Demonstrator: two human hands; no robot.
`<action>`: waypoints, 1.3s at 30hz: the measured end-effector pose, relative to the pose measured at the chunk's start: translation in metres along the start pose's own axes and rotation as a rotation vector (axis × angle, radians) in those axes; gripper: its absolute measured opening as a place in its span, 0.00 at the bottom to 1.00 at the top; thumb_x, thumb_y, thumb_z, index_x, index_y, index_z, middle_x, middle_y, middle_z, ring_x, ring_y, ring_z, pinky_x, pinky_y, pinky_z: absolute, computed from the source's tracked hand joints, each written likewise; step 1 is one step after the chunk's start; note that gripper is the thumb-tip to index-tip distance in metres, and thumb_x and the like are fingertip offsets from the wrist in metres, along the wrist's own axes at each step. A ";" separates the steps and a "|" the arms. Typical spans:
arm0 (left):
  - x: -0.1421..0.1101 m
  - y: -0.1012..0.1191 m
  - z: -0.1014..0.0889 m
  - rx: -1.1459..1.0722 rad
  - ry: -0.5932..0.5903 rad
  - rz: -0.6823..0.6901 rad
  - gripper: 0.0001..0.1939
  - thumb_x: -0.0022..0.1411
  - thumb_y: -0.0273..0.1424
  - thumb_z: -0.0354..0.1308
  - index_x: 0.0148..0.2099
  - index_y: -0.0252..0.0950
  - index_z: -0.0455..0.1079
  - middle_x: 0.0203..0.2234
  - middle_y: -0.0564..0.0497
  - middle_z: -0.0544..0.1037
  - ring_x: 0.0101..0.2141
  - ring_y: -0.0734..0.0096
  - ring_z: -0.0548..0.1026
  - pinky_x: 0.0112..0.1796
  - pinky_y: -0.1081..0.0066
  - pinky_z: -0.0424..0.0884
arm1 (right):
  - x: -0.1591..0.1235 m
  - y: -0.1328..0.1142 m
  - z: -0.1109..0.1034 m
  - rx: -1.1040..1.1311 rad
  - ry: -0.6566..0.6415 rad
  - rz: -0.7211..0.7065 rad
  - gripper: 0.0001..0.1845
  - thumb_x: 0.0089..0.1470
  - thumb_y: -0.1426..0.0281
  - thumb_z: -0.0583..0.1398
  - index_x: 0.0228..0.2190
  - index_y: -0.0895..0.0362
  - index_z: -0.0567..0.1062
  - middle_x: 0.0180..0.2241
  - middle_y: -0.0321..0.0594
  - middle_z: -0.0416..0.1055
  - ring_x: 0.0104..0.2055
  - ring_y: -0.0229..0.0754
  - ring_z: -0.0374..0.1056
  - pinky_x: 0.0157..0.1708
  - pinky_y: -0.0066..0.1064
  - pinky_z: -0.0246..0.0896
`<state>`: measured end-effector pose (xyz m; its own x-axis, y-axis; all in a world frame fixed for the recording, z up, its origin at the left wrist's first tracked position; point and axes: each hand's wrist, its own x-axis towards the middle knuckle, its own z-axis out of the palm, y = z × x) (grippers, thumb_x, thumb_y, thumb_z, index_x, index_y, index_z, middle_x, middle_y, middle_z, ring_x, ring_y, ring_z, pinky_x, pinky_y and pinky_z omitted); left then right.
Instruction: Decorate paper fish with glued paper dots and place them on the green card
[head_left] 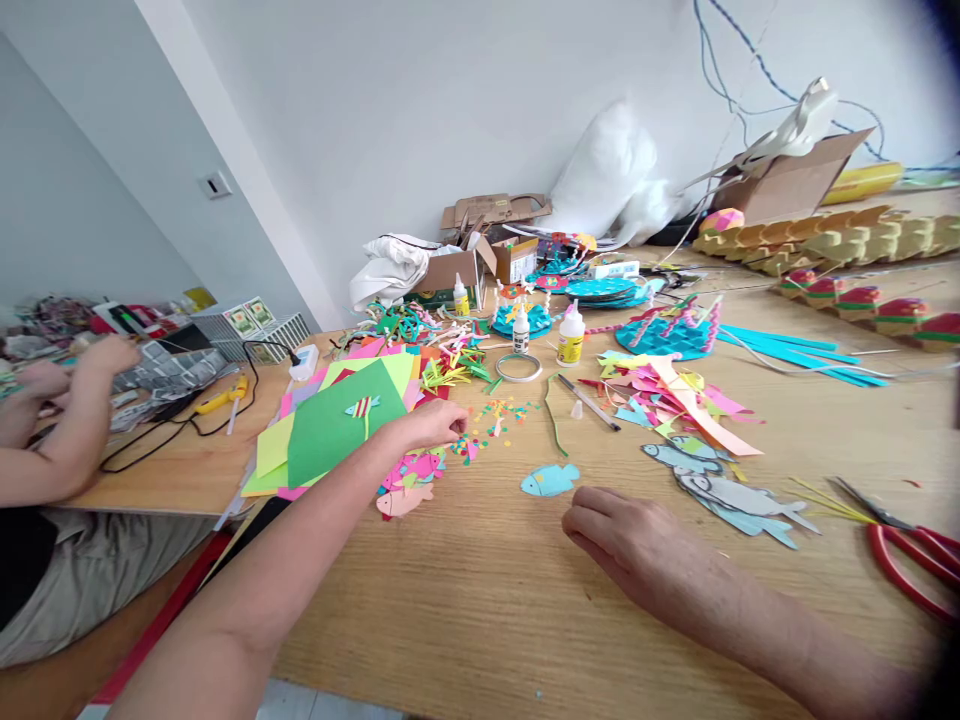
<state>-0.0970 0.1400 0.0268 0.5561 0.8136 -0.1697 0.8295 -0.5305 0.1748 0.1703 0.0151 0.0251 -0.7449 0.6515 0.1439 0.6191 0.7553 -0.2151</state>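
My left hand (435,423) reaches over a pile of small coloured paper pieces (466,447), its fingers pinched together at the pile; what they hold is too small to make out. Just below it lie pink paper fish (409,483). My right hand (626,535) rests on the wooden table (480,600) with fingers curled, holding nothing I can see. A blue paper fish (550,481) lies on the table between the two hands, just left of my right fingertips.
Stacked coloured paper sheets (337,425) lie left. Grey paper fish (739,495) and red scissors (911,550) are right. Glue bottles (571,337), a tape ring (518,367) and teal craft pieces (667,332) stand behind. Another person's arms (52,420) work at far left.
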 end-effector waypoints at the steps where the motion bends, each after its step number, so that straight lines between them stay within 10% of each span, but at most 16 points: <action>1: 0.000 0.000 0.000 0.001 0.003 0.003 0.08 0.45 0.21 0.51 0.31 0.34 0.67 0.22 0.55 0.70 0.24 0.77 0.67 0.23 0.81 0.57 | 0.000 0.000 0.000 0.001 0.000 -0.001 0.12 0.53 0.78 0.47 0.25 0.57 0.66 0.27 0.37 0.64 0.28 0.35 0.60 0.27 0.26 0.53; 39: -0.007 0.006 0.000 -0.001 -0.011 0.135 0.07 0.48 0.23 0.53 0.32 0.35 0.68 0.24 0.55 0.69 0.26 0.78 0.66 0.25 0.80 0.57 | -0.010 -0.001 0.001 0.001 -0.052 0.018 0.12 0.47 0.83 0.48 0.23 0.57 0.66 0.25 0.36 0.65 0.26 0.34 0.61 0.25 0.25 0.51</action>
<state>-0.0965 0.1311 0.0288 0.6630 0.7324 -0.1550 0.7471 -0.6345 0.1981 0.1774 0.0079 0.0228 -0.7457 0.6602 0.0896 0.6320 0.7436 -0.2183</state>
